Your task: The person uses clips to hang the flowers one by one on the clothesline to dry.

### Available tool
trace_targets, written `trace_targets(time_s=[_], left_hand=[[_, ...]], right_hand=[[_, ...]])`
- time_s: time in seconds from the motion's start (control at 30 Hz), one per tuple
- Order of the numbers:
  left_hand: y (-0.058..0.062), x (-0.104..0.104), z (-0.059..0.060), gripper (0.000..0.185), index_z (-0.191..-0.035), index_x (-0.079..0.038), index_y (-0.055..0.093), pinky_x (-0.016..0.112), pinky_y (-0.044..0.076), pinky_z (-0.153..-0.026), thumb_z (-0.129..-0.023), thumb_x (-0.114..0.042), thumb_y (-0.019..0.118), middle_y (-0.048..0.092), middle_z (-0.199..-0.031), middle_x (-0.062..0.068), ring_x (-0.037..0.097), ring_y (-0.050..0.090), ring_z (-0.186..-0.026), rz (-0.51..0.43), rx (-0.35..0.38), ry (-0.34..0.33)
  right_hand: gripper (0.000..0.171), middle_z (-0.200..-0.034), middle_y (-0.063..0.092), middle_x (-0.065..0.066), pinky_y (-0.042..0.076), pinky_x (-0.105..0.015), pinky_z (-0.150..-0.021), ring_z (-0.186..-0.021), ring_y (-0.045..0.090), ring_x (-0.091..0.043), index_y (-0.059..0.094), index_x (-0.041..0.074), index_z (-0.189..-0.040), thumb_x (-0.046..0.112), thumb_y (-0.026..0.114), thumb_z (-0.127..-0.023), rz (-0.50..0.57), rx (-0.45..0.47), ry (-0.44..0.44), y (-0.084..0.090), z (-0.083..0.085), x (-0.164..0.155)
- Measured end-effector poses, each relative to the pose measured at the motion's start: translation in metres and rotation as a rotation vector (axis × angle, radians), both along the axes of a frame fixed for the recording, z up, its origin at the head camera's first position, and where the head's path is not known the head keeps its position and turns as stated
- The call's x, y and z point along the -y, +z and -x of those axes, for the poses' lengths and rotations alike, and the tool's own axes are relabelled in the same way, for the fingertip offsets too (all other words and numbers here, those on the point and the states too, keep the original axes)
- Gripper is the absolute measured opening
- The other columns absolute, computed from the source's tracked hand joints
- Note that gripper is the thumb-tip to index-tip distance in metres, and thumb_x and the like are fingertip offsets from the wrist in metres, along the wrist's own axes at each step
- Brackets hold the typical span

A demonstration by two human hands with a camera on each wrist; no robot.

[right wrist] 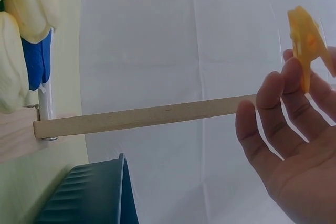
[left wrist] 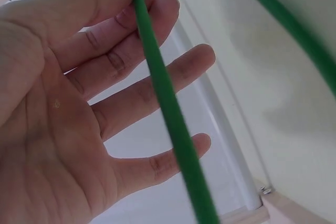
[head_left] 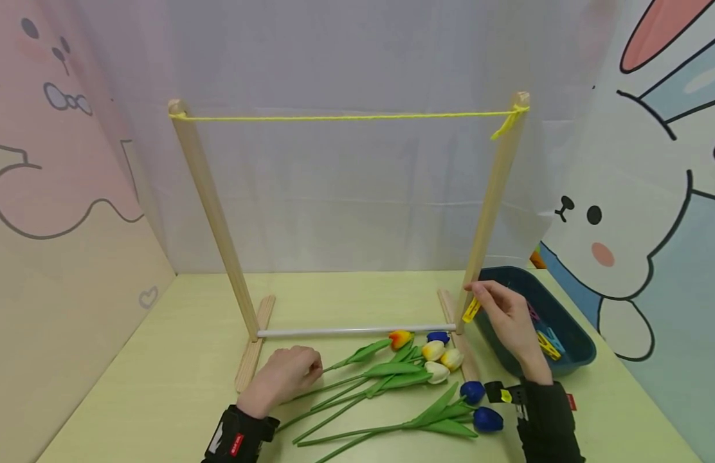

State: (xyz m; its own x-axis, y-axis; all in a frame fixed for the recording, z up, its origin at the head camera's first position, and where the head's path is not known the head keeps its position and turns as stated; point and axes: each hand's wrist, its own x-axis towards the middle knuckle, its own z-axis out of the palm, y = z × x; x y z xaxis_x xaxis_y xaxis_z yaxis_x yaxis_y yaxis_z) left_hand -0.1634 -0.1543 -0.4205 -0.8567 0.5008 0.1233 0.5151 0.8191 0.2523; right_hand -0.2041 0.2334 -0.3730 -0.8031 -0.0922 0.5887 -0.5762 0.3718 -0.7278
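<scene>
Left hand [head_left: 285, 376] pinches a green tulip stem [left wrist: 168, 108] near the table's front edge; right hand [head_left: 508, 315] pinches a yellow clothespin [head_left: 470, 310] beside the blue bin [head_left: 577, 360].

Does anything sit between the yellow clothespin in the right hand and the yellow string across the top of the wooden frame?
Nothing visible does. The right hand pinches the yellow plastic clothespin beside the right wooden post; above it, only open space leads to the yellow string.
</scene>
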Motion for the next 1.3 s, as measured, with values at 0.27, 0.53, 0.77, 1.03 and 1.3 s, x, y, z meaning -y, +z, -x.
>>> trace_targets(time_s=[0.27,0.53,0.77,1.03,1.3], left_hand=[[0.011,0.006,-0.002,0.01,-0.084,-0.015,0.069,0.022,0.043,-0.058,-0.093,-0.012,0.071,0.067,-0.077,-0.005,0.003,0.056,-0.064,0.004,-0.148,0.017],[0.023,0.012,-0.004,0.006,-0.089,-0.014,0.067,0.031,0.048,-0.071,-0.095,-0.015,0.07,0.058,-0.081,-0.005,0.014,0.056,-0.075,0.013,-0.286,0.134],[0.02,0.014,0.003,0.006,-0.091,-0.009,0.066,0.032,0.04,-0.071,-0.094,-0.013,0.071,0.054,-0.084,0.002,0.02,0.043,-0.079,-0.031,-0.545,0.164],[0.022,0.016,0.01,0.012,-0.087,-0.005,0.07,0.03,0.04,-0.065,-0.08,-0.005,0.08,0.056,-0.074,0.0,0.014,0.047,-0.065,-0.214,-0.748,0.115],[0.025,0.016,0.008,0.028,-0.089,-0.011,0.075,0.023,0.032,-0.049,-0.1,-0.032,0.06,0.065,-0.059,-0.002,0.011,0.049,-0.044,-0.178,-0.911,0.16]], right_hand=[[0.023,-0.093,0.064,0.027,0.051,-0.012,-0.076,-0.081,0.057,0.001,0.068,-0.008,-0.111,0.0,0.047,-0.104,-0.003,0.005,0.003,0.001,-0.001,-0.002],[0.023,-0.092,0.065,0.023,0.05,-0.012,-0.074,-0.08,0.057,0.0,0.068,-0.007,-0.112,0.001,0.047,-0.105,0.006,0.019,-0.006,0.0,-0.001,-0.002],[0.023,-0.09,0.063,0.025,0.049,-0.012,-0.073,-0.078,0.057,-0.002,0.068,-0.007,-0.112,0.003,0.048,-0.105,-0.01,0.031,-0.024,-0.001,-0.001,-0.002],[0.022,-0.089,0.064,0.025,0.05,-0.013,-0.072,-0.077,0.057,-0.001,0.067,-0.008,-0.11,0.001,0.048,-0.105,0.0,0.012,-0.013,-0.001,-0.001,-0.002],[0.022,-0.089,0.064,0.024,0.049,-0.013,-0.071,-0.076,0.057,-0.002,0.066,-0.012,-0.11,-0.001,0.047,-0.104,0.018,-0.006,0.009,-0.001,-0.001,-0.002]])
